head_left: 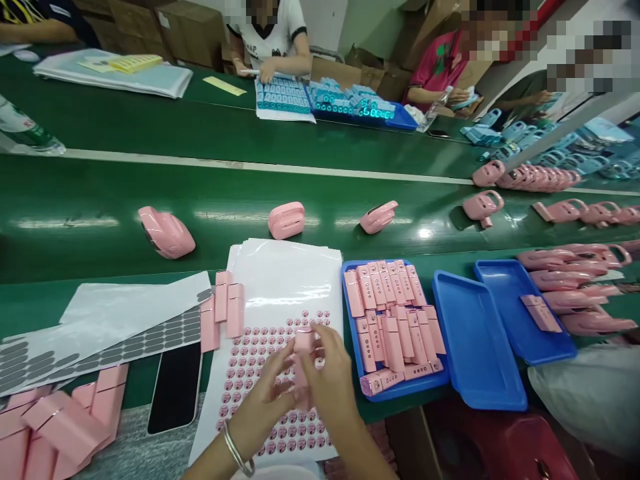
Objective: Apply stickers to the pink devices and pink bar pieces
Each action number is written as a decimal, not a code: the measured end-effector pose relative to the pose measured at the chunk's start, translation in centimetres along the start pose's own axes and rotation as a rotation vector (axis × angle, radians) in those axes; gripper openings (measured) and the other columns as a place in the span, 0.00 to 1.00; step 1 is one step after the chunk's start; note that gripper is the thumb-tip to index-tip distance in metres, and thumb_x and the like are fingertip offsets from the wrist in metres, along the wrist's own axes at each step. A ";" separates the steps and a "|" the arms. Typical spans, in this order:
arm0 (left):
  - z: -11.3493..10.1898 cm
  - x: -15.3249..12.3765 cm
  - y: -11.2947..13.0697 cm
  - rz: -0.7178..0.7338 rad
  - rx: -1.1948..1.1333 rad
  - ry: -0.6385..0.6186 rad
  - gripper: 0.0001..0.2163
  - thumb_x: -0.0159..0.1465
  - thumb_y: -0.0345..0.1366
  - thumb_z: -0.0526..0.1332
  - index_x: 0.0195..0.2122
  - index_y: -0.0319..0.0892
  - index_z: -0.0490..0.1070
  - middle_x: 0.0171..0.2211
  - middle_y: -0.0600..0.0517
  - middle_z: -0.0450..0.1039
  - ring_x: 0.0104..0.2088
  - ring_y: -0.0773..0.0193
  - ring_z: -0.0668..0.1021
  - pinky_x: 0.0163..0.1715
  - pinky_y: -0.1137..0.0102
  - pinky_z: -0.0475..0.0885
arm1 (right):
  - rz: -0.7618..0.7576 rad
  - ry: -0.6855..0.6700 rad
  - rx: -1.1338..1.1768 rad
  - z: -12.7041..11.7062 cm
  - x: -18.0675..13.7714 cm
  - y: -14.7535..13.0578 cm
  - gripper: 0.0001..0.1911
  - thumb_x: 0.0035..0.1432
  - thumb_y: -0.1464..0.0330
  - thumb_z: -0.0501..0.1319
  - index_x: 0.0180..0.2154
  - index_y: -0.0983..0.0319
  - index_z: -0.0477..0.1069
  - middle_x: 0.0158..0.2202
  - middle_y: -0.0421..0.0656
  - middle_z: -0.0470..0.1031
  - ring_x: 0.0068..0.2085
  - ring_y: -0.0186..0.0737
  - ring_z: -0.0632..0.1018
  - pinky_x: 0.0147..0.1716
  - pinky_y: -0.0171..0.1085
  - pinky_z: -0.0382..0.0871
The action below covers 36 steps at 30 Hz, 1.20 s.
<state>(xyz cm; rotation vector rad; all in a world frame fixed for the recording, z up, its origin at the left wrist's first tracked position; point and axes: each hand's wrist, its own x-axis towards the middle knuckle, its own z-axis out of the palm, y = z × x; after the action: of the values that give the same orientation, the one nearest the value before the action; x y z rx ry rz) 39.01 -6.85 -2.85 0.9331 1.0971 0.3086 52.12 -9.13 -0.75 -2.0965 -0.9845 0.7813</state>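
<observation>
where grips [267,397] [330,380] meet, a pink case [303,341] is held.

bare l hand [273,390] & bare r hand [330,377] close tog. nr front edge of green surface [145,383], fingers curled inward, forearms [363,447] angled in.

Letters "HAP." legible on white shirt [280,40] of person [295,61], well beyond hands [327,370]; possibly part of longer word. Print on round stickers [257,331], on white sheet [280,280] under hands, too small to read. Bottle [53,145] far left beyond hands: green-and-white label [17,123], wording illegible. Pink boxes [395,343] right of hands: tiny marks, unreadable.
</observation>
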 end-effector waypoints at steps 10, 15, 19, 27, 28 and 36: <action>-9.3 9.6 2.2 0.120 1.301 0.685 0.22 0.61 0.40 0.49 0.54 0.33 0.62 0.50 0.33 0.61 0.50 0.41 0.65 0.44 0.52 0.64 | 0.039 0.341 -0.349 -6.6 5.9 10.9 0.20 0.55 0.69 0.51 0.48 0.71 0.67 0.52 0.62 0.62 0.57 0.66 0.57 0.50 0.65 0.54; -7.5 10.4 2.0 0.124 1.332 0.612 0.19 0.60 0.31 0.47 0.50 0.27 0.63 0.41 0.32 0.67 0.46 0.41 0.68 0.42 0.53 0.64 | -0.039 0.189 -0.206 0.7 5.7 8.2 0.20 0.58 0.68 0.50 0.53 0.61 0.61 0.45 0.49 0.72 0.46 0.48 0.73 0.43 0.46 0.70; -7.0 9.7 0.9 0.111 1.228 0.520 0.19 0.60 0.32 0.48 0.49 0.26 0.64 0.41 0.34 0.68 0.44 0.44 0.70 0.42 0.55 0.65 | -0.017 0.122 -0.114 5.8 6.4 6.9 0.22 0.55 0.70 0.51 0.53 0.63 0.59 0.41 0.47 0.73 0.38 0.44 0.76 0.36 0.42 0.73; -7.4 3.8 0.1 0.025 0.430 0.345 0.28 0.58 0.50 0.53 0.55 0.40 0.56 0.47 0.42 0.69 0.43 0.56 0.75 0.40 0.63 0.71 | 0.110 0.065 0.091 5.4 8.2 7.3 0.16 0.48 0.70 0.57 0.42 0.60 0.59 0.32 0.42 0.73 0.31 0.43 0.75 0.25 0.38 0.70; -7.0 2.8 0.4 -0.001 0.231 0.283 0.29 0.57 0.50 0.55 0.56 0.41 0.55 0.43 0.44 0.71 0.39 0.57 0.76 0.38 0.63 0.72 | 0.130 0.050 0.125 5.1 8.6 7.1 0.16 0.47 0.70 0.57 0.40 0.60 0.58 0.30 0.41 0.73 0.28 0.42 0.74 0.22 0.37 0.68; -1.5 -2.7 3.2 -0.022 -0.294 0.184 0.26 0.54 0.44 0.62 0.52 0.46 0.57 0.29 0.53 0.69 0.26 0.66 0.72 0.25 0.69 0.69 | 0.140 -0.114 0.455 0.2 5.1 -1.4 0.19 0.50 0.64 0.61 0.37 0.56 0.50 0.27 0.35 0.73 0.29 0.36 0.74 0.28 0.34 0.67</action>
<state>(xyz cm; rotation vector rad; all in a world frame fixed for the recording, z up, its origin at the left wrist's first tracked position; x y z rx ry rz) 37.15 -5.85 1.09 0.6401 1.1910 0.5307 54.15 -4.25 -0.93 -1.7506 -0.6443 1.0920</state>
